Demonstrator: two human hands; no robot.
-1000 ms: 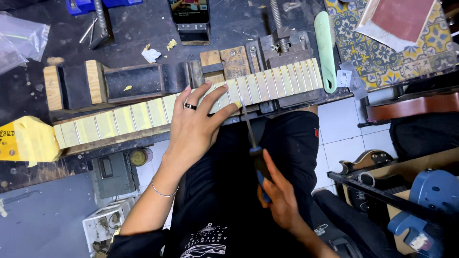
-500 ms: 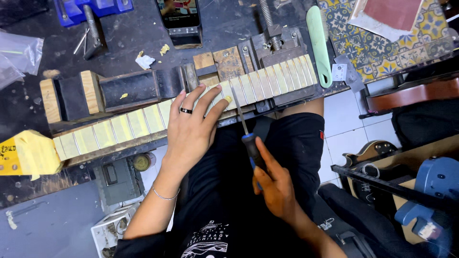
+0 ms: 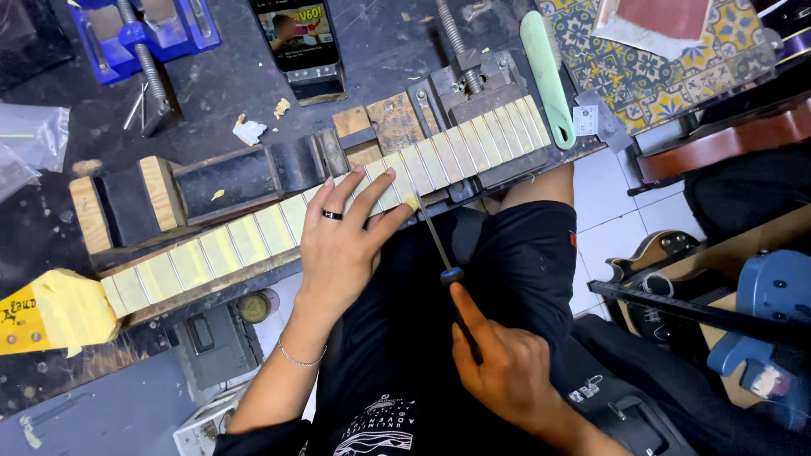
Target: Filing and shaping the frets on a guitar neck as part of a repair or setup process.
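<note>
Left hand (image 3: pixel 342 241) spread flat, pressing guitar neck (image 3: pixel 321 215) on the dark tabletop (image 3: pixel 220 93). Right hand (image 3: pixel 503 371) pinches slim file (image 3: pixel 435 236), tip at fret edge mid-neck. Frets seated, taped; edge work looks partway.

Your count at the surface

You have one guitar neck (image 3: pixel 338 211), one file (image 3: pixel 439 245), one phone (image 3: pixel 297 38), two vises (image 3: pixel 144 34) (image 3: pixel 473 80), two hands (image 3: pixel 342 245) (image 3: pixel 507 371).
</note>
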